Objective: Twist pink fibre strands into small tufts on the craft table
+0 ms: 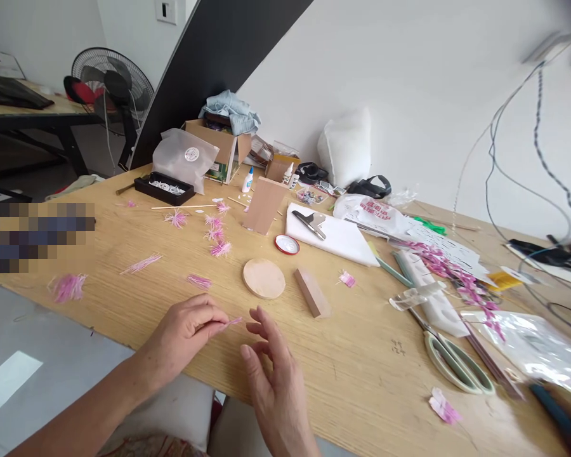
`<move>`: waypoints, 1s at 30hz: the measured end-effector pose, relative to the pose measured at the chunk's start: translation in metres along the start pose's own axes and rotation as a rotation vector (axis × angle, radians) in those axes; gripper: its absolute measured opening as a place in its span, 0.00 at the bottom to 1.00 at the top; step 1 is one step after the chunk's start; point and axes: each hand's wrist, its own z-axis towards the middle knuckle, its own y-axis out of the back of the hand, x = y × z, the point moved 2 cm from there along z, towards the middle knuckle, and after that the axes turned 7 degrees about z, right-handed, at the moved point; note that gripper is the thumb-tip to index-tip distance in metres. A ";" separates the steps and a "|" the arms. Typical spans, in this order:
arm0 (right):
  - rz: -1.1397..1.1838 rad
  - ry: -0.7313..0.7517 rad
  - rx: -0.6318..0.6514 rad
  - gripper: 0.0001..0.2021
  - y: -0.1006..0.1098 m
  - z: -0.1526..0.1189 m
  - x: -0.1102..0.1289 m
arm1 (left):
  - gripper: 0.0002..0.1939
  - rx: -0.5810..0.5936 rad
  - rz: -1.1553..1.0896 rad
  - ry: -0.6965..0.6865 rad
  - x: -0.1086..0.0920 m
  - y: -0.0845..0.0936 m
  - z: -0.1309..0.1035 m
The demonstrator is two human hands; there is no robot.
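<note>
Near the table's front edge, my left hand (190,330) pinches a thin bundle of pink threads (235,321), whose tips poke out to the right. My right hand (273,374) is held beside those tips with its fingers apart and nothing in them. Beyond the hands lie a short pink thread bundle (199,281), a longer pale pink bundle (141,263) and a round wooden disc (263,278). A wooden block (310,292) rests right of the disc. Several fluffy pink tassels (214,233) are spread farther back, and another pink tassel (69,287) sits at the left.
Green-handled scissors (457,365) and a strand of pink petals (461,276) lie to the right. Behind are a small upright board (265,206), a red-rimmed lid (286,245), a clip (309,224) on white sheet, a glue bottle (248,180) and a black tray (164,190).
</note>
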 end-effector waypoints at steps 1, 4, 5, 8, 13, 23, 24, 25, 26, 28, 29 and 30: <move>0.004 -0.003 0.000 0.22 -0.002 -0.002 -0.002 | 0.09 0.005 -0.007 0.007 0.000 0.000 0.000; -0.007 0.007 0.033 0.23 -0.006 -0.005 0.001 | 0.09 0.030 -0.020 0.036 0.001 -0.002 0.001; -0.016 0.017 0.053 0.22 -0.008 -0.004 0.003 | 0.09 0.035 -0.021 0.048 0.001 -0.002 0.001; -0.025 0.045 0.065 0.21 -0.009 -0.001 0.007 | 0.08 0.033 -0.028 0.081 0.001 -0.003 0.001; -0.002 0.019 -0.061 0.12 -0.001 0.007 0.006 | 0.07 0.033 -0.062 0.115 0.001 -0.003 0.002; 0.081 -0.153 -0.070 0.06 0.006 0.014 0.003 | 0.08 0.049 -0.080 0.108 0.001 -0.003 0.001; 0.093 -0.162 -0.076 0.07 0.006 0.015 0.002 | 0.08 0.053 -0.084 0.109 0.001 -0.004 0.001; 0.102 -0.159 -0.074 0.08 0.007 0.017 0.001 | 0.08 0.057 -0.088 0.111 0.002 -0.004 0.001; 0.107 -0.151 -0.061 0.09 0.007 0.018 0.001 | 0.08 0.061 -0.093 0.113 0.002 -0.004 0.001; 0.121 -0.137 -0.019 0.08 0.008 0.021 0.003 | 0.07 0.065 -0.106 0.117 0.003 -0.004 0.001; 0.130 -0.140 0.003 0.07 0.009 0.023 0.005 | 0.07 0.069 -0.113 0.119 0.003 -0.004 0.001; 0.139 -0.150 0.022 0.06 0.009 0.024 0.007 | 0.07 0.072 -0.119 0.121 0.003 -0.004 0.001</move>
